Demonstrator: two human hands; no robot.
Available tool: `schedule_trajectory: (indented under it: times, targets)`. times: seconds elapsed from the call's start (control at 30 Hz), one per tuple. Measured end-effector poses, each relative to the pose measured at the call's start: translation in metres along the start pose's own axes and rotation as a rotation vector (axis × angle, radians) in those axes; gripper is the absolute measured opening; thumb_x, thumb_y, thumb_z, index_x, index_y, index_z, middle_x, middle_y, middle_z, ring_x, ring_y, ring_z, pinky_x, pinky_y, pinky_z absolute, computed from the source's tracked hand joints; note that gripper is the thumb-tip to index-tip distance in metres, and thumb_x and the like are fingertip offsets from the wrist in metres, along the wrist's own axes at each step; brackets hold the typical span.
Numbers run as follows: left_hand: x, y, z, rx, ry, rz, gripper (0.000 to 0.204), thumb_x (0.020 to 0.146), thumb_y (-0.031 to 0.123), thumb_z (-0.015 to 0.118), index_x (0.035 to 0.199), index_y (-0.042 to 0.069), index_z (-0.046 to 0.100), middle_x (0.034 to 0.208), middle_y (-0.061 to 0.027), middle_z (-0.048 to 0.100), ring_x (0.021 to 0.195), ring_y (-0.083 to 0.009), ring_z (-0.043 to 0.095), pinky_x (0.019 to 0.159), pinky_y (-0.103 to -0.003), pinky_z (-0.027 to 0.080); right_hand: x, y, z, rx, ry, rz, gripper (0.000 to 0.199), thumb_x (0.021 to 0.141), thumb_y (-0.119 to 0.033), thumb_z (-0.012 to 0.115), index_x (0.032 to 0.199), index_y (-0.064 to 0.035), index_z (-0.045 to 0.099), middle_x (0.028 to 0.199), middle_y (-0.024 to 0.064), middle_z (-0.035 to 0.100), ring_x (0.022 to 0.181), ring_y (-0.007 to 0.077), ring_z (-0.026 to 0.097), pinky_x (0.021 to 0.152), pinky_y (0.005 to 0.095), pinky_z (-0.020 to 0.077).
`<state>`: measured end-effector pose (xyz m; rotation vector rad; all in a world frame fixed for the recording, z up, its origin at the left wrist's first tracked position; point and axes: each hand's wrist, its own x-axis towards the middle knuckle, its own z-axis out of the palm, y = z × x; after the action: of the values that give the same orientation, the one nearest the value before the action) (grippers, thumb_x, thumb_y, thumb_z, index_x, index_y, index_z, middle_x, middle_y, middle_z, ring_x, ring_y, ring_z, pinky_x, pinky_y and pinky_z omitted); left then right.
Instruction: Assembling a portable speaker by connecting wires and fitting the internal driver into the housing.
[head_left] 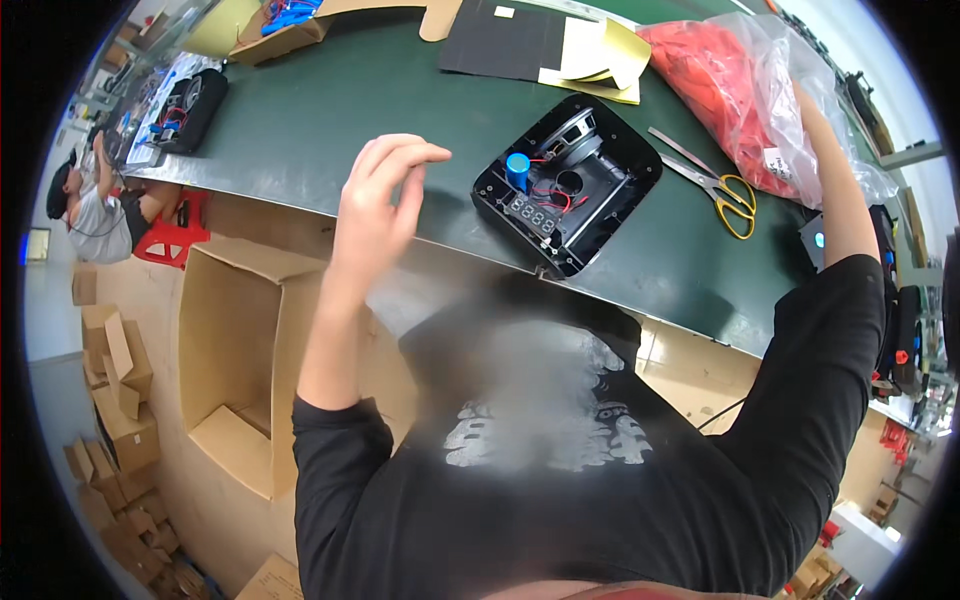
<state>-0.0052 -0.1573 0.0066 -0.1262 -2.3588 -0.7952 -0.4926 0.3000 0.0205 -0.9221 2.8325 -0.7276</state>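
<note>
My left hand [380, 200] is raised by the near edge of the green bench, with its fingers stretched out, its thumb apart and nothing in it. To its right lies an open black speaker housing [490, 208], with a round speaker driver [577, 140], a blue cylindrical battery [517, 168], a digit display [533, 213] and red and black wires inside. My right arm reaches to a clear plastic bag [770, 75] of red pieces [700, 75] at the far right. The bag covers my right hand [803, 100], so its fingers are hidden.
Yellow-handled scissors [737, 200] lie between housing and bag. Behind are a black sheet [495, 45] and yellow sheets [605, 55]. Another black housing [190, 110] sits at the bench's left. An open carton [230, 340] stands below; a person [100, 215] sits beyond.
</note>
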Motion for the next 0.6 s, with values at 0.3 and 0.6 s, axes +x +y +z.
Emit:
schedule_trajectory:
  times: [0.3, 0.6]
  targets:
    - [0.029, -0.016, 0.008, 0.023, -0.255, 0.382, 0.036, 0.066, -0.002, 0.074, 0.100, 0.009, 0.070, 0.103, -0.0052, 0.067, 0.097, -0.0272, 0.063, 0.084, -0.039, 0.049, -0.011, -0.013, -0.024, -0.340, -0.025, -0.059, 0.033, 0.083, -0.028, 0.063, 0.102, -0.0021, 0.069, 0.103, 0.0240, 0.069, 0.096, 0.0383, 0.067, 0.084, 0.0441, 0.0511]
    - [0.063, -0.017, 0.014, 0.110, -0.328, 0.696, 0.028, 0.064, 0.005, 0.074, 0.090, 0.009, 0.065, 0.109, -0.0057, 0.068, 0.097, -0.0247, 0.065, 0.082, -0.041, 0.049, -0.034, -0.035, -0.075, -0.862, -0.044, -0.033, 0.025, 0.079, -0.007, 0.065, 0.102, 0.0008, 0.067, 0.096, 0.0227, 0.070, 0.087, 0.0338, 0.068, 0.077, 0.0399, 0.0529]
